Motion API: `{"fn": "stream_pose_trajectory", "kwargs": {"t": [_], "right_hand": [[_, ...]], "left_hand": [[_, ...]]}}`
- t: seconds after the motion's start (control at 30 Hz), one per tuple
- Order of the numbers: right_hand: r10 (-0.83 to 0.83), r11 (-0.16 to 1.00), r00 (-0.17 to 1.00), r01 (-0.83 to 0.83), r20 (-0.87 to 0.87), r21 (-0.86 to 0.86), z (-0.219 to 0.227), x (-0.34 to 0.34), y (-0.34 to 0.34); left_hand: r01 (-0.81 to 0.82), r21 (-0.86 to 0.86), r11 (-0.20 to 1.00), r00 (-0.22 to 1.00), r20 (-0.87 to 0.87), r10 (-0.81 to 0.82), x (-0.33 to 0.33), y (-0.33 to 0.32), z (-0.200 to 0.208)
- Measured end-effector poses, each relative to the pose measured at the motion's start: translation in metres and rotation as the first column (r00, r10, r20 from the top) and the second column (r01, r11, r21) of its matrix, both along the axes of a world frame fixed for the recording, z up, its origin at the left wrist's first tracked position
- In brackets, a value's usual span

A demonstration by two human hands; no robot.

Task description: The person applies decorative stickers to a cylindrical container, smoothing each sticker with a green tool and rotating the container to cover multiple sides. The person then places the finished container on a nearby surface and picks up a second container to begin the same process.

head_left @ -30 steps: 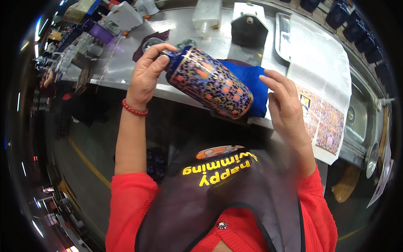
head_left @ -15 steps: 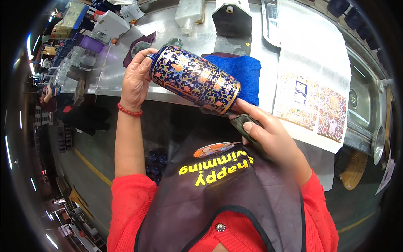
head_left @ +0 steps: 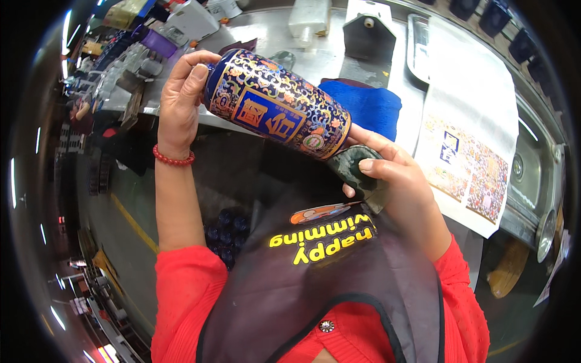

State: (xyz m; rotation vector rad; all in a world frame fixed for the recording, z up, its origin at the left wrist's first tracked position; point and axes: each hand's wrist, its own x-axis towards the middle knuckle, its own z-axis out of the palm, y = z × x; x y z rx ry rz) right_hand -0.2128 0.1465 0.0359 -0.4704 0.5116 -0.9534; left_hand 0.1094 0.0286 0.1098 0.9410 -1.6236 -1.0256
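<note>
A dark blue bottle (head_left: 321, 100), covered in colourful floral scrolls with a blue, gold-edged label panel, is tilted in the air before me. My left hand (head_left: 180, 103) grips its narrow neck between thumb and fingers. At the lower right end, the fingers of my right hand (head_left: 402, 181) reach to the bottle's base. That same hand pinches a dark green mottled pad (head_left: 350, 164) under its thumb, close against the base. Behind the bottle lies a folded blue towel (head_left: 372, 112) on the metal table (head_left: 269, 33).
To the right, a large paper sheet (head_left: 472, 91) with printed floral decals hangs over the table edge beside a metal sink (head_left: 526, 175). A black angled stand (head_left: 369, 42) and a clear plastic bottle (head_left: 308, 21) stand at the back. Glassware and a purple container (head_left: 158, 42) crowd the left.
The bottle has turned about its long axis, bringing its blue label panel into view. My left hand still holds the neck; the green pad now shows more of its face.
</note>
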Motion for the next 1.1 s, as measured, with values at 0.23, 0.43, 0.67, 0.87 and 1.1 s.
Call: {"fn": "stream_pose_trajectory", "kwargs": {"t": [0.23, 0.43, 0.67, 0.87, 1.1], "right_hand": [[0.220, 0.970, 0.975, -0.214, 0.041, -0.111, 0.000, 0.023, -0.020], [0.339, 0.927, 0.941, -0.338, -0.026, -0.161, -0.005, 0.059, -0.028], [0.373, 0.927, 0.922, -0.367, 0.105, -0.070, -0.006, 0.091, -0.033], [0.422, 0.888, 0.899, -0.436, -0.113, -0.146, -0.004, 0.118, -0.041], [0.513, 0.858, 0.856, -0.514, 0.058, -0.005, -0.007, 0.148, -0.051]], "left_hand": [[-0.071, -0.005, 0.997, 0.997, 0.027, 0.071, 0.048, 0.033, 0.021], [-0.266, -0.155, 0.951, 0.938, 0.184, 0.292, 0.078, 0.062, 0.033], [-0.216, -0.131, 0.968, 0.971, 0.073, 0.227, 0.099, 0.089, 0.036], [-0.365, -0.047, 0.930, 0.929, 0.045, 0.367, 0.133, 0.088, 0.024], [-0.365, -0.088, 0.927, 0.928, 0.052, 0.370, 0.159, 0.085, 0.002]]}}
